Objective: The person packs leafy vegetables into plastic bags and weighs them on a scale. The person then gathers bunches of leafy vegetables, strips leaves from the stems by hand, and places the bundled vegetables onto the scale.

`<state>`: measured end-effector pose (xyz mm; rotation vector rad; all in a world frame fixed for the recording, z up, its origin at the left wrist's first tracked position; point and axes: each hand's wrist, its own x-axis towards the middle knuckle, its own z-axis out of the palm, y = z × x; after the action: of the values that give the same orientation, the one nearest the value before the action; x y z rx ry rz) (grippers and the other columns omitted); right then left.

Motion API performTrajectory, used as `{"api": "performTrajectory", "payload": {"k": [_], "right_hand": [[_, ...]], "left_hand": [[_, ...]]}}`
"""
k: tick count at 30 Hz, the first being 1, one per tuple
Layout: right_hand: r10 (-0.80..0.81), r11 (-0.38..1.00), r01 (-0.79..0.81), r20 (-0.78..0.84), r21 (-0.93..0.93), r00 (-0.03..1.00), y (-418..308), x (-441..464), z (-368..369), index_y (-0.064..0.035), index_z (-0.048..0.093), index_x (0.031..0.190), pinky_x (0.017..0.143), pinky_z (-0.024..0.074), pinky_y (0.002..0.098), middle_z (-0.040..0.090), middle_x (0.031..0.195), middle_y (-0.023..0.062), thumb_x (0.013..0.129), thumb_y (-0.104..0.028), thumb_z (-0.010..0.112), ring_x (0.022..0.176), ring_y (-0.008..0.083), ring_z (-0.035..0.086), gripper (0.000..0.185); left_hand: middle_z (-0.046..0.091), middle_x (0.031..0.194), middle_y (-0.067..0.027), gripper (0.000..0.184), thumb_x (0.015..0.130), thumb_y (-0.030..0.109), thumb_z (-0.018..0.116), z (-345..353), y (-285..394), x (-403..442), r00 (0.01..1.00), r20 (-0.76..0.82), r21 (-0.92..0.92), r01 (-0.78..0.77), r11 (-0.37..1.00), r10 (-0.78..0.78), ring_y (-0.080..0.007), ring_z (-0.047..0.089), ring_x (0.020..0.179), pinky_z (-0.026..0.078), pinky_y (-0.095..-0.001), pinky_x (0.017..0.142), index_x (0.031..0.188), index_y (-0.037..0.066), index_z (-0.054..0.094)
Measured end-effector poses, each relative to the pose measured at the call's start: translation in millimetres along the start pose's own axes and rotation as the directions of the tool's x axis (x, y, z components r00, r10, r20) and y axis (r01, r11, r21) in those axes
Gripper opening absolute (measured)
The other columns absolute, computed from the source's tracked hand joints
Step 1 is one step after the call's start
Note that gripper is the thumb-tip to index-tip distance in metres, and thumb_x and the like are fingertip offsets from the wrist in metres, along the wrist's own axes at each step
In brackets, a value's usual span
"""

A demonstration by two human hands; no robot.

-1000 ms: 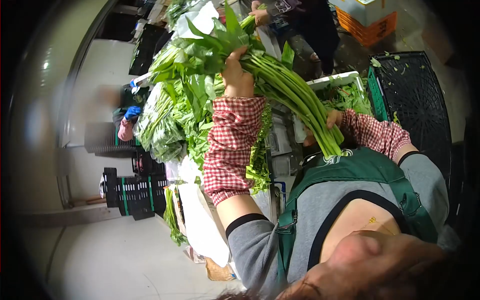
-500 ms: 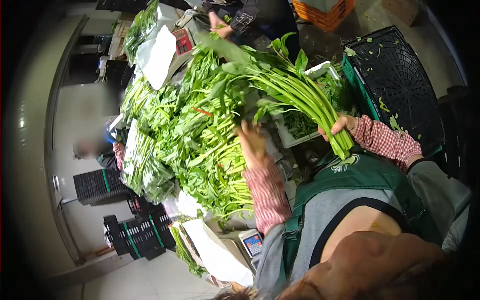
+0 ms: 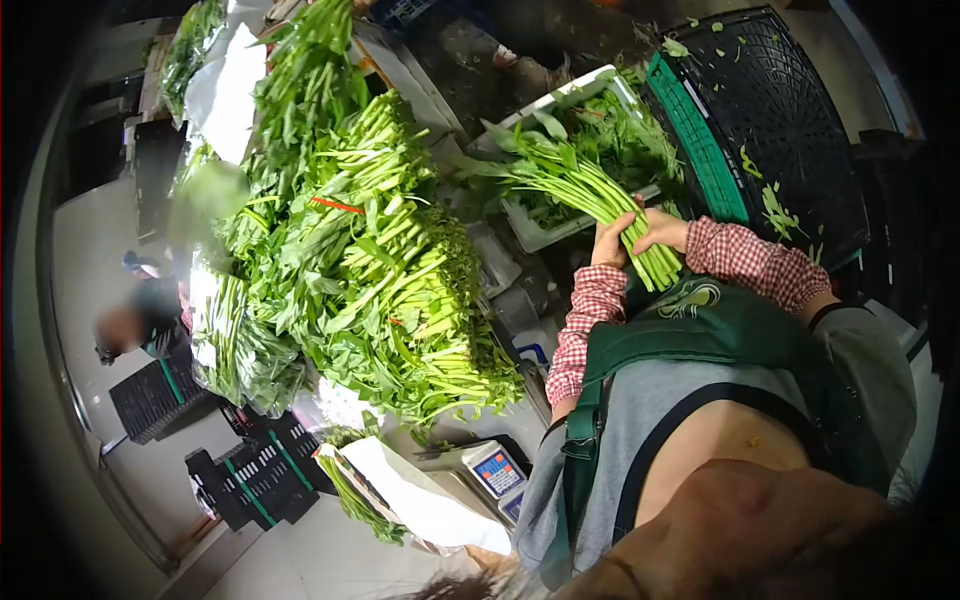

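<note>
Pale flooring (image 3: 300, 548) and stacked black crates (image 3: 257, 480) fill the background, with a large heap of greens (image 3: 400, 270) to the person's left. Before the green apron (image 3: 690, 335) is a bunch of leafy stalks (image 3: 587, 192): slim, smooth, bright green stems laid side by side, bare ends towards the apron, softer leaves spreading at the far end. The left hand (image 3: 611, 243) and right hand (image 3: 661, 231), close together, are both clasped round its lower stems

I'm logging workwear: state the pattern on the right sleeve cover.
Right sleeve cover: red and white check, best seen in the head view.
</note>
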<state>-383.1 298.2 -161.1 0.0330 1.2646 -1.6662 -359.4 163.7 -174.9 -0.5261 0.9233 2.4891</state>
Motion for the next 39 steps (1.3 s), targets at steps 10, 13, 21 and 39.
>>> {"api": "performTrajectory", "payload": {"k": [10, 13, 21, 39], "right_hand": [[-0.286, 0.886, 0.257, -0.017, -0.385, 0.958, -14, -35, 22, 0.0037, 0.034, 0.119, 0.084, 0.0395, 0.0321, 0.05, 0.106, 0.017, 0.063, -0.018, 0.07, 0.101, 0.0245, 0.049, 0.07], [-0.192, 0.887, 0.172, -0.004, -0.428, 0.981, -3, -37, 22, 0.0038, 0.028, 0.122, 0.085, 0.0391, 0.0338, 0.048, 0.109, 0.0219, 0.064, -0.022, 0.07, 0.102, 0.0284, 0.048, 0.076], [-0.338, 0.47, 0.023, -0.157, -0.882, 0.928, -26, -38, 58, 0.0055, 0.002, 0.128, 0.082, 0.0414, 0.0391, 0.034, 0.117, 0.033, 0.067, -0.033, 0.064, 0.102, 0.0396, 0.046, 0.096], [-0.289, 0.206, -0.039, -0.098, -0.978, 0.952, -57, -49, 65, 0.0096, 0.009, 0.127, 0.063, 0.046, 0.041, 0.037, 0.111, 0.028, 0.071, -0.042, 0.059, 0.07, 0.0351, 0.055, 0.092]], "left_hand": [[0.053, 0.107, -0.0125, 0.035, 0.081, 0.012, 0.052, 25, 6, -49, 0.995, -0.091, 0.015, -0.037, 0.999, 0.038, -0.0216, 0.052, 0.097, 0.041, -0.0322, 0.085, 0.112, -0.002, 0.045], [0.051, 0.112, -0.0118, 0.038, 0.084, 0.016, 0.05, 3, -18, -56, 0.999, -0.015, -0.289, 0.023, 0.957, -0.029, -0.0212, 0.05, 0.1, 0.04, -0.0316, 0.085, 0.116, -0.002, 0.042], [0.044, 0.12, -0.0116, 0.047, 0.081, 0.009, 0.05, 20, 10, -57, 0.998, -0.052, -0.158, -0.047, 0.986, 0.039, -0.0237, 0.044, 0.109, 0.038, -0.0334, 0.09, 0.124, 0.0, 0.033], [0.052, 0.105, -0.0144, 0.046, 0.068, 0.001, 0.053, 22, 34, -32, 1.0, 0.014, -0.172, -0.016, 0.985, 0.018, -0.0264, 0.051, 0.096, 0.042, -0.0361, 0.085, 0.113, -0.004, 0.043]]}}
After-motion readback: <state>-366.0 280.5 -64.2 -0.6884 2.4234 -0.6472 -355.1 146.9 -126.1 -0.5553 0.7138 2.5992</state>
